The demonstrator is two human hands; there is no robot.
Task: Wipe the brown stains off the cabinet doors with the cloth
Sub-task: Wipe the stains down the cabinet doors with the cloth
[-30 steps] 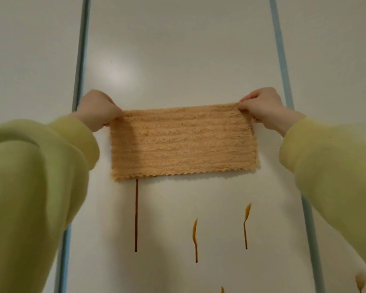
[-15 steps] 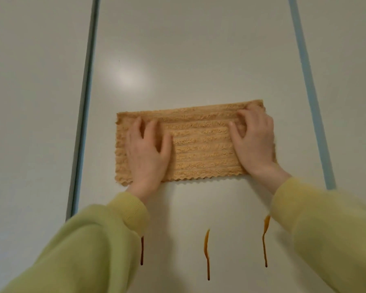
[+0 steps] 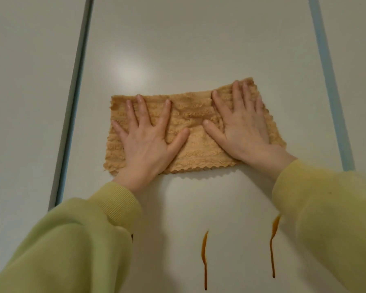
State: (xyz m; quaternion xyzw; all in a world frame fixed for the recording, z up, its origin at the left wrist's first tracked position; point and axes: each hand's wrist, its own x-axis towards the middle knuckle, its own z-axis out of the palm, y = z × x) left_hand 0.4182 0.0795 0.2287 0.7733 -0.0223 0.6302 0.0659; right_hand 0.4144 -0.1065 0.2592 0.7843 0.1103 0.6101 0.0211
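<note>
My left hand [image 3: 148, 142] and right hand [image 3: 243, 127] now lie uncurled, gripping nothing, pressing the cloth [image 3: 194, 123] against the cabinet door [image 3: 178, 49]; the brown stains [image 3: 204, 256] below wait.

Wearing a pale yellow-green left sleeve [image 3: 61, 250] of soft, fleecy knit, bunching in thick loose folds. Ending at the wrist in a ribbed cuff [image 3: 118, 199] of the same colour. Wearing a matching right sleeve [image 3: 336, 225], shading slightly yellower toward its end and carrying one tiny dark speck [image 3: 330, 193]. Leaving the left hand [image 3: 148, 144] and right hand [image 3: 243, 127] bare beyond the sleeve ends.
</note>
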